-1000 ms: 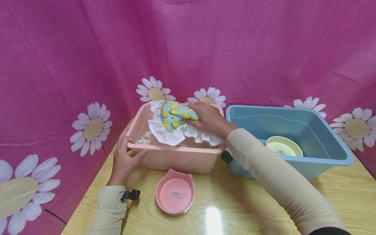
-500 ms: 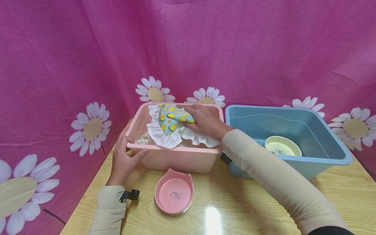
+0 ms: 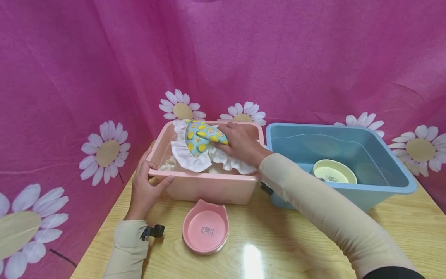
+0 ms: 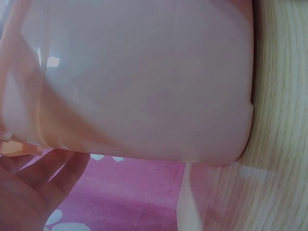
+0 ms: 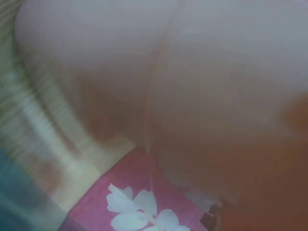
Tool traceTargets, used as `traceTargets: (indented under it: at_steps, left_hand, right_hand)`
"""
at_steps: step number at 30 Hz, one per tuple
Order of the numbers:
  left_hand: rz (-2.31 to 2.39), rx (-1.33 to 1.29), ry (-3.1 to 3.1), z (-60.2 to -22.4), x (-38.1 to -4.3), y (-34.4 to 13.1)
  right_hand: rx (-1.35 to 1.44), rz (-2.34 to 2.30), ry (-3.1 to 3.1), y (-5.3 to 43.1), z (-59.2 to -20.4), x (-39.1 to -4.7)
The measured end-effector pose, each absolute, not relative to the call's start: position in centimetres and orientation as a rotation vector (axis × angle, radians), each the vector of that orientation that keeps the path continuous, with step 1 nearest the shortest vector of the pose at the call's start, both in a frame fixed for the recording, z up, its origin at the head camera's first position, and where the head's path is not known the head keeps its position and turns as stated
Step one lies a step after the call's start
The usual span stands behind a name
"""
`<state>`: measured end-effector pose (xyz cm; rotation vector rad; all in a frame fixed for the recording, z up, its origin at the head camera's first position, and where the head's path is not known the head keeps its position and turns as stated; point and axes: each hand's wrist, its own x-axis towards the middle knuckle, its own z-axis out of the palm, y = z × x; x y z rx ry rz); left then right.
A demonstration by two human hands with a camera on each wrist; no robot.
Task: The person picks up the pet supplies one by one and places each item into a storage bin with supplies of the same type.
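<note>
Patterned cloth (image 3: 198,142) — partly hidden by right hand (image 3: 240,144), right wrist view heavily blurred

The table (image 3: 285,248) bears a pink tub (image 3: 209,190), blue tub (image 3: 324,141) and bowl (image 3: 205,223).

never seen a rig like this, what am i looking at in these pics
No machine here: a person works bare-handed. The wide picture comes from a head-worn camera; the other two come from wrist cameras, the right one blurred. The left hand holds the rim of a pink bin; the right hand holds a frilled lemon-print cloth at its opening. A pink bowl and a blue bin stand on the wooden table, a pale yellow bowl inside the blue bin.
</note>
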<state>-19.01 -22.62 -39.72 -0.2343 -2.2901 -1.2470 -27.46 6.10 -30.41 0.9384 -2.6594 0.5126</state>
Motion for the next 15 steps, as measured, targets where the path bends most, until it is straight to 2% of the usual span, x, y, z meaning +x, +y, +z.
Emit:
traceTargets:
  at_steps: [15]
  left_hand:
    - [-1.223, -0.227, -2.292, -39.67, -19.10, -22.58]
  right_hand:
    - [0.821, 0.647, -2.772, 5.74, -30.97, -27.70]
